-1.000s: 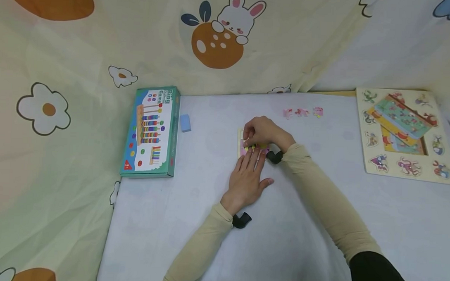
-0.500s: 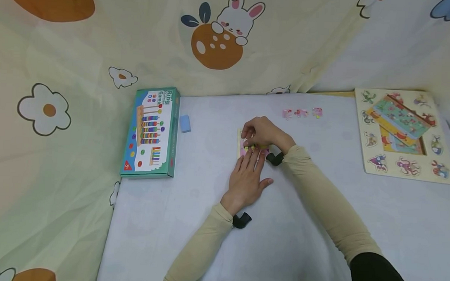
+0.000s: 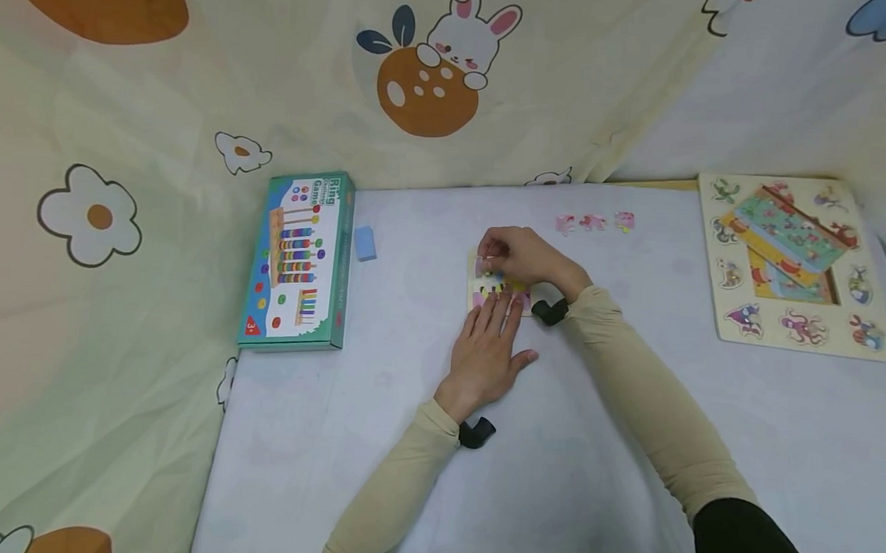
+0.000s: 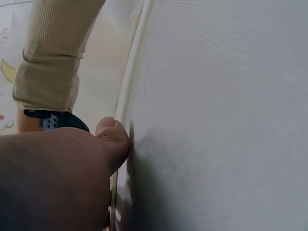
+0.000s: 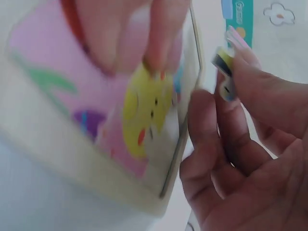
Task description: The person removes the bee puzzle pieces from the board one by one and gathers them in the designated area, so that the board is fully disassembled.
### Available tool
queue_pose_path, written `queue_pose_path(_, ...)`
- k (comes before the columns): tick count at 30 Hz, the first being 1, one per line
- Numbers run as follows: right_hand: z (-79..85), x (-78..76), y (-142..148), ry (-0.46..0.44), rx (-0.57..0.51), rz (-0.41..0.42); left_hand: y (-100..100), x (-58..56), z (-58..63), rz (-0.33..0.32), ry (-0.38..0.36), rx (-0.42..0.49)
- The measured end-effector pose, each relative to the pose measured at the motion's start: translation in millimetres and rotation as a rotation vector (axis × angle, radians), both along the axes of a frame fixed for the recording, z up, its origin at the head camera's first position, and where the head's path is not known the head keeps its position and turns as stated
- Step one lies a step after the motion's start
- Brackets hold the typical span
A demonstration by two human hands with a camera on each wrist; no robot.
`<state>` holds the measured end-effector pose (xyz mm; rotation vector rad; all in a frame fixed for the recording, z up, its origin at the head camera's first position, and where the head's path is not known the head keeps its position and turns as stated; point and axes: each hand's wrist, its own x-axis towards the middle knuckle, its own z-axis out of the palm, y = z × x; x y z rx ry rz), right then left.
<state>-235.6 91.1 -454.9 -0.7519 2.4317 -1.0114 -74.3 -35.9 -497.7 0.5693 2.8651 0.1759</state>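
A small framed puzzle board (image 3: 471, 298) with a pink picture lies mid-table, partly hidden under both hands. My left hand (image 3: 481, 363) rests on its near part with straight fingers; in the right wrist view its fingertips (image 5: 166, 45) press near a yellow figure (image 5: 144, 110). Over the board's far part, my right hand (image 3: 520, 256) pinches a small puzzle piece (image 5: 224, 62) between thumb and finger. That piece has a yellow and black edge and stands tilted beside the board's rim in the right wrist view. The left wrist view shows mostly my left thumb (image 4: 114, 142).
Several pink puzzle pieces (image 3: 593, 222) lie beyond the right hand. At the left stand a ring game box (image 3: 297, 263) and a blue block (image 3: 365, 243). A large animal puzzle board (image 3: 771, 320) with smaller boards (image 3: 796, 232) on it lies at the right.
My right hand has shifted slightly right and lifted from the puzzle with the piece pinched, showing more of the picture beneath. The left hand has stayed in place.
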Motion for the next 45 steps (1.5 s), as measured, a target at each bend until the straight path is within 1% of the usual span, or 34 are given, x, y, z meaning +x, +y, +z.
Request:
queue_pose_path(3, 0.5, -2.2, 9.2, -0.017, -0.036, -0.053, 1.0, -0.6, -1.0, 0.001, -0.007, 0.001)
queue_pose_path(7, 2.4, -5.8, 26.0, -0.007, -0.066, -0.133, 2.3, -1.7, -1.5, 0.005, -0.014, -0.008)
queue_pose_path(15, 0.8, -8.5, 67.2, 0.079, -0.128, -0.295, 3.4, -1.7, -0.1, 0.008, -0.025, -0.014)
queue_pose_path(19, -2.4, -7.4, 88.8, 0.088, -0.135, -0.345, 2.1, -0.2, 0.6, 0.014, -0.038, 0.000)
queue_pose_path(23, -4.2, -5.5, 105.2, 0.069, -0.127, -0.377, 0.1, 0.8, 0.4, 0.018, -0.043, 0.002)
queue_pose_path(26, -5.9, -4.3, 114.3, 0.082, -0.115, -0.392, -0.4, 0.3, 0.0, 0.017, -0.035, 0.005)
queue_pose_path(30, -10.3, -1.9, 123.3, 0.103, -0.062, -0.391, 0.0, 0.1, -0.4, 0.015, -0.035, 0.009)
queue_pose_path(36, -16.6, 0.6, 129.2, 0.129, 0.020, -0.397, 0.6, 0.0, -1.1, 0.012, -0.033, 0.003)
queue_pose_path(41, -19.0, 0.0, 130.9, 0.144, 0.030, -0.396, 0.8, -0.8, -0.8, 0.018, -0.015, 0.021)
queue_pose_path(45, -19.1, -0.2, 132.2, 0.137, 0.039, -0.402, 1.3, -0.7, -0.4, 0.012, -0.002, 0.031)
